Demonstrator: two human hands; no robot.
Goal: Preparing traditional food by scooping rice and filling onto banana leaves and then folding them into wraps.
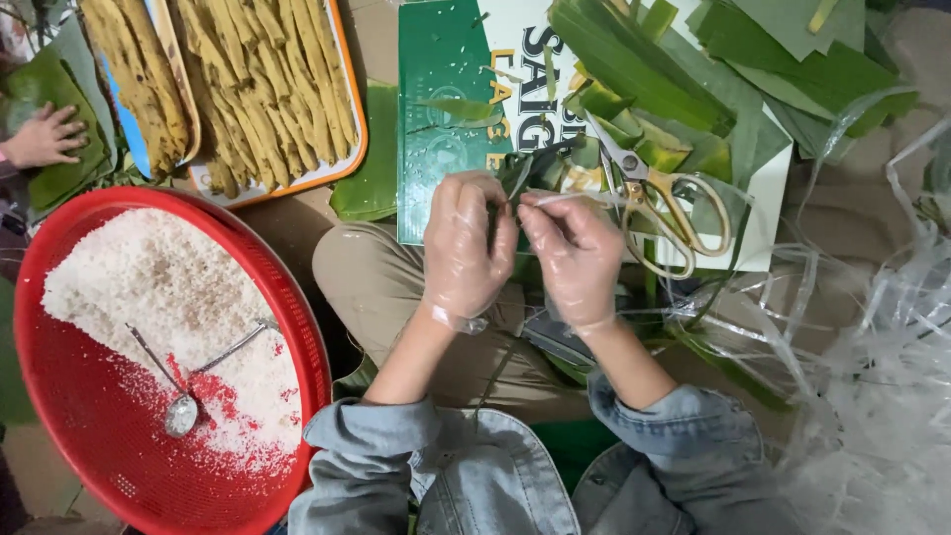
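Gloved left hand (464, 248) and right hand (575, 260) at frame centre, fingers pinched together on a thin plastic strip (570, 197), scissors (659, 203) just right on cut green leaves (634, 59), red basket (59, 248) of rice lower left, tray of yellow strips (337, 163) upper left, another person's hand (42, 137) at the left edge, tangled clear strips (872, 327) right.

Pale strip (570, 197) – thin, taut, pinched above dark-green leaf bundle (525, 168).

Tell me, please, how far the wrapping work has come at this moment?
Prepared: cut banana leaves are piled by the scissors, and sliced bananas fill the orange-rimmed tray. In hand: the gloved left hand grips a small dark leaf bundle while the right hand pulls a pale string at it. Left: plenty of white rice remains in the red basket; no finished parcels are visible.
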